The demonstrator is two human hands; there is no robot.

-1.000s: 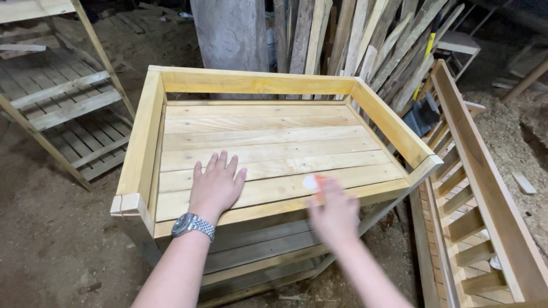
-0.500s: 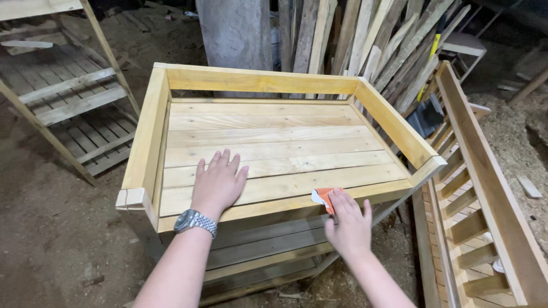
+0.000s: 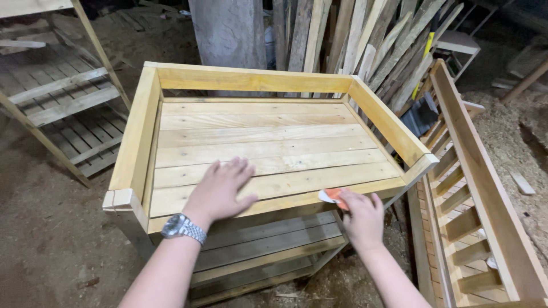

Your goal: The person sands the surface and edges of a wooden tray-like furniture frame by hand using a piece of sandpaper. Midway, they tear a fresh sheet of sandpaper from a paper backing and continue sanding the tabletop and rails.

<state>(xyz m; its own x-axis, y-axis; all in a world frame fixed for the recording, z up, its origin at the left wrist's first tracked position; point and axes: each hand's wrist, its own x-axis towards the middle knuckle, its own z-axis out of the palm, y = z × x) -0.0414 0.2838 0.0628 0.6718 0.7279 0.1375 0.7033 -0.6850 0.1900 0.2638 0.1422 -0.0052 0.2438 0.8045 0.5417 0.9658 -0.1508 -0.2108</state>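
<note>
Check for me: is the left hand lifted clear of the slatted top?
No, the left hand lies flat, palm down, on the front slats of the wooden cart top, fingers spread.

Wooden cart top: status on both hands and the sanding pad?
Left hand flat on the slatted top. Right hand pressing orange sanding pad against the front edge rail. Nothing in the way on the top.

Two hands: left hand (image 3: 220, 191), right hand (image 3: 361, 219). One wristwatch (image 3: 182, 228). One orange sanding piece (image 3: 333, 197). One slatted wooden cart (image 3: 257, 142), approx. six top boards, three side rails. One ladder-like frame (image 3: 479, 188) at right.
</note>
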